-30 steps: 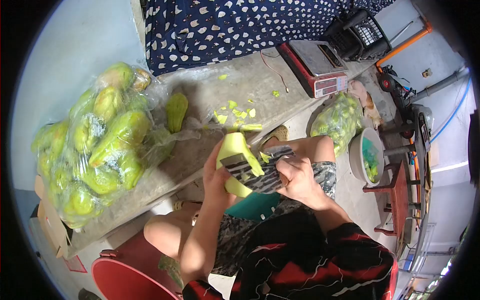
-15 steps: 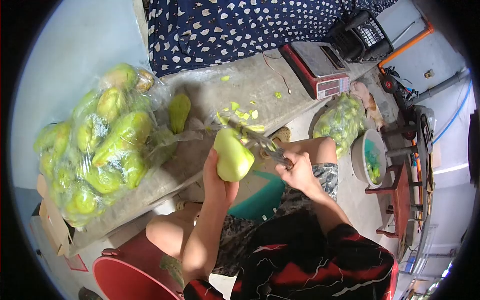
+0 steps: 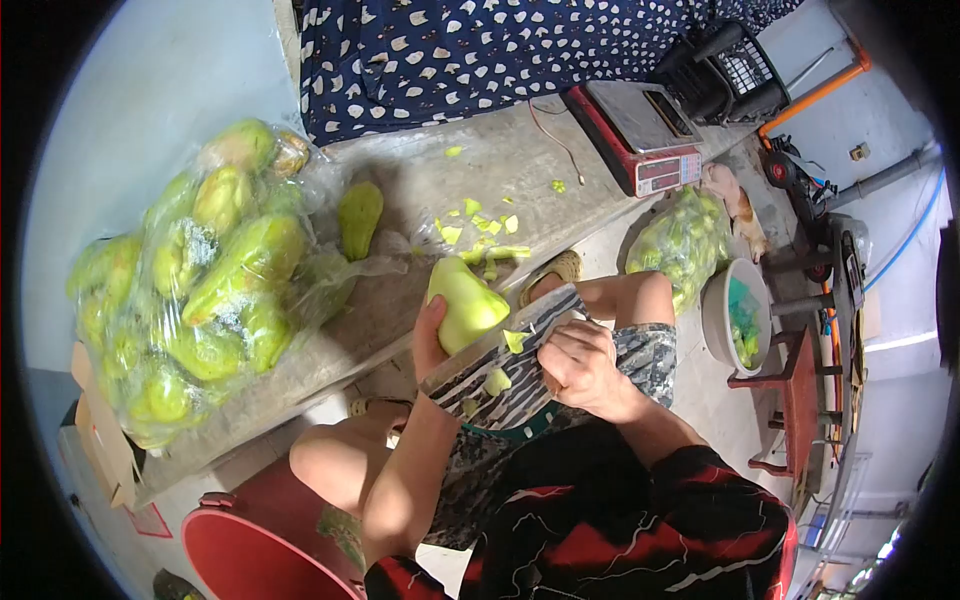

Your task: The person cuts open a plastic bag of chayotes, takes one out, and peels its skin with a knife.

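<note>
My left hand [image 3: 428, 338] is wrapped round a partly peeled, pale green fruit [image 3: 466, 305] that looks like a green papaya, its narrow end pointing away from me. My right hand [image 3: 585, 368] is closed on a broad-bladed knife [image 3: 462, 378], handle hidden in the fist. The blade lies across in front of the fruit's near end, its face showing dark and light stripes, with several bits of green peel [image 3: 497, 381] on it. Whether the blade touches the fruit, I cannot tell. Beyond them, peel scraps [image 3: 487, 225] are scattered on a concrete ledge [image 3: 420, 165].
A clear plastic bag [image 3: 205, 290] full of similar fruit lies left, with one loose fruit [image 3: 360, 220] beside it. A red scale [image 3: 640, 140] sits on the ledge's right. A bag of peelings [image 3: 685, 240], white basin [image 3: 716, 315], wooden stool [image 3: 790, 395] and red bin [image 3: 250, 540] stand around me.
The knife has swung from beyond the fruit towards me, its blade now turned broadside with peel on it. My right hand has come slightly nearer. My left hand keeps its hold on the fruit.
</note>
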A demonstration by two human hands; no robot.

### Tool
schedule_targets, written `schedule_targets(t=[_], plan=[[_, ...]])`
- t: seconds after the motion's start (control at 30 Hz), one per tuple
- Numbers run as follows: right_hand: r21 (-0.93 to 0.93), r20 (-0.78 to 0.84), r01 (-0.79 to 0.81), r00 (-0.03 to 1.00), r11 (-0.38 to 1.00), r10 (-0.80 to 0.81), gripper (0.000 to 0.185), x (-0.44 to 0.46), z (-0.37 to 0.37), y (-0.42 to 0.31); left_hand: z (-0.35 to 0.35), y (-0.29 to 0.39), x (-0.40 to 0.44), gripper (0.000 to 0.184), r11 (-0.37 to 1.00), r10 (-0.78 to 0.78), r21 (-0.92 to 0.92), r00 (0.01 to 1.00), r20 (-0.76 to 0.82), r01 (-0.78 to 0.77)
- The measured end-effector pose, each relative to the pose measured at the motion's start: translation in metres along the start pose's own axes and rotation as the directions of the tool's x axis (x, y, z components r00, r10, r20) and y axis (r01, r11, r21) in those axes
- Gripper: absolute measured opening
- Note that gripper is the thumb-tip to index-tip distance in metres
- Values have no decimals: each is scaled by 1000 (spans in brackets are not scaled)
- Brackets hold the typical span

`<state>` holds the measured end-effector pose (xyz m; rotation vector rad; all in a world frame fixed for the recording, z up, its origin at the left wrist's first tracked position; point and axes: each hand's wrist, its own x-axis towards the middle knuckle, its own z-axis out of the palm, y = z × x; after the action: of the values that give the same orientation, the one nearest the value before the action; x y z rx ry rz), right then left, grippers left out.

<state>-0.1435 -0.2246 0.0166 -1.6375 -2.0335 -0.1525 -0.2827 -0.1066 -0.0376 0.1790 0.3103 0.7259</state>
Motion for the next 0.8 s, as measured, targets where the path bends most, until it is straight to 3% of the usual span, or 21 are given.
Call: schedule_targets(t=[0.3,0.4,0.43,0.53,0.6,0.7,0.8], plan=[[13,22,13,1000,1000,-13,23,3,0,1,-9,1,-2,45,998,-43,-35,999,5,43],[-38,90,-264,960,964,266,21,-9,7,19,-4,-1,-5,47,996,57,-59,989,-136,-65],[-54,21,-282,959,958,283,19,-11,11,25,1,2,-7,48,996,81,-26,989,-123,-85],[2,21,-293,956,956,293,19,-11,3,20,-4,1,-6,48,997,80,-12,995,-64,-81],[93,6,-121,993,988,121,19,-3,-5,10,-8,0,-4,50,1000,15,21,1000,14,-15],[119,14,-82,997,989,81,20,3,-11,2,-4,2,0,65,983,54,173,998,40,-60],[90,62,-74,996,993,69,20,4,-15,-2,2,5,-1,65,979,58,195,998,35,-64]])
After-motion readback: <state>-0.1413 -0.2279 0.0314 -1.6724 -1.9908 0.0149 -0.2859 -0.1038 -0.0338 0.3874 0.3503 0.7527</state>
